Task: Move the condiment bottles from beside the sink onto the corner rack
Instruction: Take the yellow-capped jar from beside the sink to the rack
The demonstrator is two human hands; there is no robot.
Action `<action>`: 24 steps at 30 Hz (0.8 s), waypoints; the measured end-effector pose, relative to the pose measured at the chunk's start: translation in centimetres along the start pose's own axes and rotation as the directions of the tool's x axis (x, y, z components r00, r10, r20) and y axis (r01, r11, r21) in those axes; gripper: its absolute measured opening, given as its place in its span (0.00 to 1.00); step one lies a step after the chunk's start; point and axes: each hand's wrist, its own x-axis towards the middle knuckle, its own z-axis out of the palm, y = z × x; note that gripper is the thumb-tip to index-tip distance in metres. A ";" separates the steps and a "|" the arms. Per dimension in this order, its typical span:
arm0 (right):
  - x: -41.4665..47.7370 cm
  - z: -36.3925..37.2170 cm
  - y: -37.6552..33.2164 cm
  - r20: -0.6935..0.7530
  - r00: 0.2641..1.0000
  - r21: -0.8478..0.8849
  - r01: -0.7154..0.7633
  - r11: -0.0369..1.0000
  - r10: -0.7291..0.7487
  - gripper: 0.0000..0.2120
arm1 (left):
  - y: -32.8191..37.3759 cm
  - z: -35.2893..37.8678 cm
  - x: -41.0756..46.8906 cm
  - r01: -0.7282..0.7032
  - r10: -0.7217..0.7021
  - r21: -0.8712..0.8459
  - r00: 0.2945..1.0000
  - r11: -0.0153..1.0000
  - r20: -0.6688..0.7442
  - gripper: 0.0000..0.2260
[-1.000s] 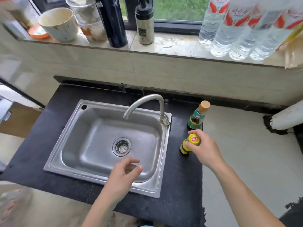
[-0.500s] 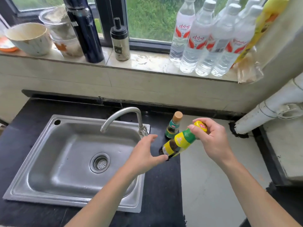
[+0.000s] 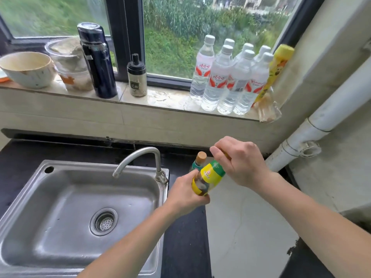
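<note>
A small dark condiment bottle with a yellow and green label (image 3: 208, 178) is lifted and tilted above the black counter right of the sink. My right hand (image 3: 241, 163) grips its cap end, which is hidden under the fingers. My left hand (image 3: 185, 194) holds its lower body from the left. Behind them, a second small bottle with a tan cap and green label (image 3: 199, 160) stands upright on the counter beside the sink (image 3: 40, 197), partly hidden by the held bottle. No corner rack is in view.
A curved tap (image 3: 140, 157) rises at the sink's right rim. The windowsill carries several water bottles (image 3: 224, 77), a dark flask (image 3: 98, 61), a pepper shaker (image 3: 137, 77), a bowl (image 3: 26, 69) and a plastic tub. A white pipe (image 3: 321, 121) slants down at right.
My right hand lifted the yellow-labelled bottle off the counter and tilted it. My left hand rose from over the sink and took hold of the bottle's body. The view swung up and right.
</note>
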 end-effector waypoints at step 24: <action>3.4 2.2 -4.1 0.324 0.859 -0.351 -0.280 0.894 0.396 0.14 | -1.8 -1.4 -2.2 0.121 -0.023 0.300 0.951 0.946 -0.309 0.14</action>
